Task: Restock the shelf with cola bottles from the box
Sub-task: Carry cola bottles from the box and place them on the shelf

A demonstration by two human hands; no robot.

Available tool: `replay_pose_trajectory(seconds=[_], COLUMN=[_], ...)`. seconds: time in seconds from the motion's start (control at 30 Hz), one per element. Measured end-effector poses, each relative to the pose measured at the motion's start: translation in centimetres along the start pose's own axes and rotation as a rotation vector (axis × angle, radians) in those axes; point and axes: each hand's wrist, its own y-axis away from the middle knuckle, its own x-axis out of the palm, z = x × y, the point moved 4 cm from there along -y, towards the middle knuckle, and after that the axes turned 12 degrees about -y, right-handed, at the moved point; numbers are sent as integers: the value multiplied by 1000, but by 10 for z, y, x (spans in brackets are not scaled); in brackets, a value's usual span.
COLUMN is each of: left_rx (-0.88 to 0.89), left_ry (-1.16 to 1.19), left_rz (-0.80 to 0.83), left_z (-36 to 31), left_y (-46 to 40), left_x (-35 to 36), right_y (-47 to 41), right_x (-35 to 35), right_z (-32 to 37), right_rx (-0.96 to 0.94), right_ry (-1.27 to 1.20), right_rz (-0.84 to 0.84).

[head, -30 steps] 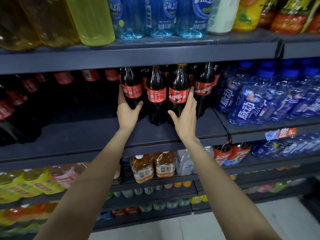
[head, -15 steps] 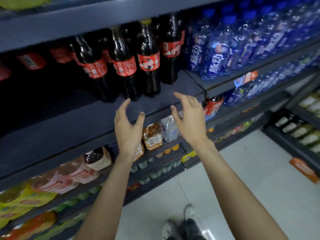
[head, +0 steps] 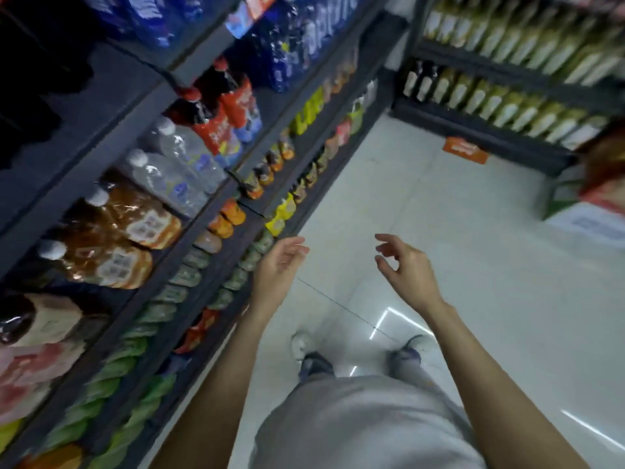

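Head view, much blurred and tilted: both hands hang in the air over a pale tiled floor (head: 473,265), holding nothing. The left hand (head: 275,265) has loosely curled, relaxed fingers and floats just beside the lower edge of the dark shelf unit (head: 189,238) on the left of the picture, not touching it. The right hand (head: 404,265) is well out over the floor, its fingers also loose and slightly bent, apart from the left. On the shelf unit, two cola bottles (head: 216,113) with red caps and red labels lie in a row near the upper middle, next to clear water bottles (head: 176,167) with white caps; amber tea bottles (head: 115,238) sit lower left of those, and blue-wrapped bottles (head: 287,45) fill the shelf above. Small green, yellow and orange packs line the lowest tiers. Below the hands show a grey garment (head: 358,424) and two shoes (head: 306,348). A second shelf (head: 507,82) of pale green-labelled bottles stands across the aisle, upper right. Whether the blurred shape at the right edge is the box cannot be told.
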Motion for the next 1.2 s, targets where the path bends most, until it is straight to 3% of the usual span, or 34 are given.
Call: replay_pose_trajectory(seconds=[0.1,0.3,0.47,0.7,0.9,1.03,1.2], left_rx=[-87,-256,-312,-183,-153,-89,8], left_ry=[-152,-418,-725,-678,-553,-632,-761], left_rz=[236,526,661,713,734,807,851], left_z=[11,1,-40,-124,-200,-262,-335], left_y=[-24,-44,-47,-83,-149,-197,-255], left_x=[91,261,373,519,644,720,809], right_y=[20,68,111,122,83,55,9], right_x=[-59,-170,-259,-361,-462,-538,-643], right_z=[-76,-217,-297,-378,-452,-491,-546], right_rx=[249,670,918,1048,1109,1137,1103], right_ry=[-90,-165,-267,-418,-331,-259,-257], right_rz=[-38,-37,-143,-340,-302,-196,-264])
